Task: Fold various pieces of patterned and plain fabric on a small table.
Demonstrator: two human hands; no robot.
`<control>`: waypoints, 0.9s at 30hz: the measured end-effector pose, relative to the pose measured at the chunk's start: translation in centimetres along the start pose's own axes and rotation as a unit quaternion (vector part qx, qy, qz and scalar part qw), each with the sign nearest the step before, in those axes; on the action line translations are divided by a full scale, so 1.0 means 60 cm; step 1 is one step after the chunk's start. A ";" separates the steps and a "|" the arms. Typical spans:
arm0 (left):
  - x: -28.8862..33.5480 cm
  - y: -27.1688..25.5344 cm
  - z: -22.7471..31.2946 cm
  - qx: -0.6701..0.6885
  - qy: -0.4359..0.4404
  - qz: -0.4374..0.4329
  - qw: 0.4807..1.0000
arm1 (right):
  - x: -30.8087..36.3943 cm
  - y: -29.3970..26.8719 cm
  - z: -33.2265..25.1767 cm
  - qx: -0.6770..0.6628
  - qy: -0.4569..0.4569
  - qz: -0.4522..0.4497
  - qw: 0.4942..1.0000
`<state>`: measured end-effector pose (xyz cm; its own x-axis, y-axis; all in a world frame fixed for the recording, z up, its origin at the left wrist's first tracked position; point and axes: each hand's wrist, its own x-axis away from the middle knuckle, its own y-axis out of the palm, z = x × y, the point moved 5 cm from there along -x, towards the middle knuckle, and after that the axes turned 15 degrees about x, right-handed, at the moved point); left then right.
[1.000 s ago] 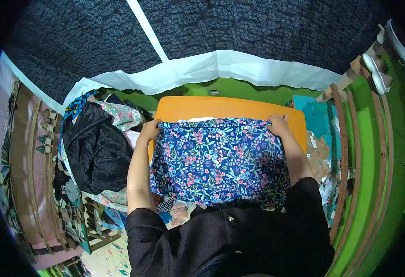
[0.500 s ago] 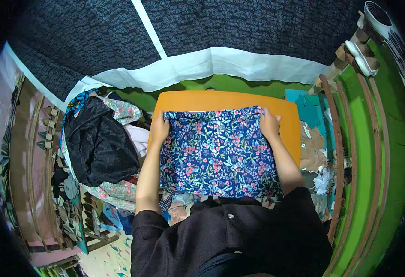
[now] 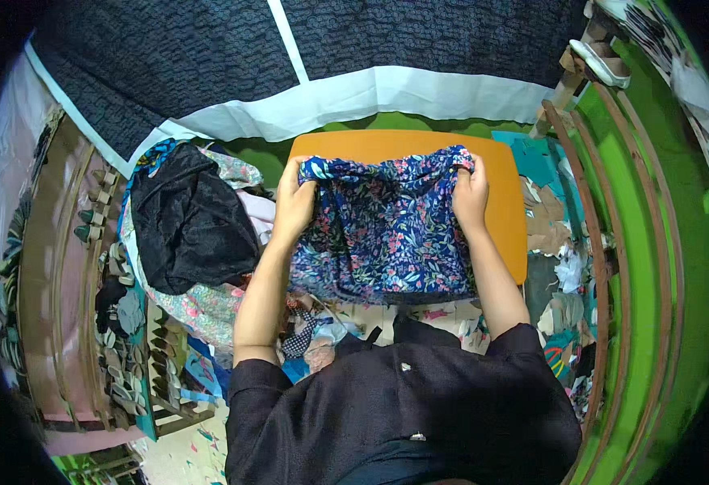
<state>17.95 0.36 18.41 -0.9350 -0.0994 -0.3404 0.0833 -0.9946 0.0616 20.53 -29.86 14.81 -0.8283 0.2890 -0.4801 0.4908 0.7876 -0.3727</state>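
A navy cloth with a pink, white and green floral print point(image 3: 387, 230) hangs between my two hands. My left hand point(image 3: 296, 202) is closed on its upper left corner, the thumb lying over the fabric. At the upper right corner my right hand point(image 3: 471, 194) grips the cloth the same way. The top edge is bunched and sags a little in the middle. Behind and beneath the cloth is an orange tabletop point(image 3: 501, 210). Fingertips of both hands are partly hidden behind the fabric.
Left of the table lies a heap of clothes, with a black velvety cloth point(image 3: 189, 218) on top. Wooden rails point(image 3: 593, 267) run along the right, beside fabric scraps point(image 3: 550, 218). Shoes stand on a rack point(image 3: 164, 356) at left. A dark patterned curtain point(image 3: 435, 40) hangs ahead.
Both hands have lifted the floral cloth up and away from me. Flat and spread before, it now hangs with folds and a bunched top edge. The view has shifted slightly.
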 end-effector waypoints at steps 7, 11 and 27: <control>0.084 0.013 0.140 0.137 -0.038 -0.097 0.985 | 0.064 -0.061 -0.117 -0.134 -0.036 -0.090 0.986; 0.092 0.003 0.176 0.080 -0.033 -0.101 0.991 | 0.092 -0.096 -0.183 -0.165 0.068 -0.195 0.964; 0.036 -0.046 0.116 0.088 -0.240 -0.036 0.966 | 0.117 -0.099 -0.218 0.362 -0.225 -0.050 0.903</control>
<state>13.31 3.08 24.04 -0.9919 0.0373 0.1216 -0.0088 -0.9740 0.2264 8.26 -25.40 24.06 -0.7638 -0.1430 -0.6294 0.6034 0.1882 -0.7749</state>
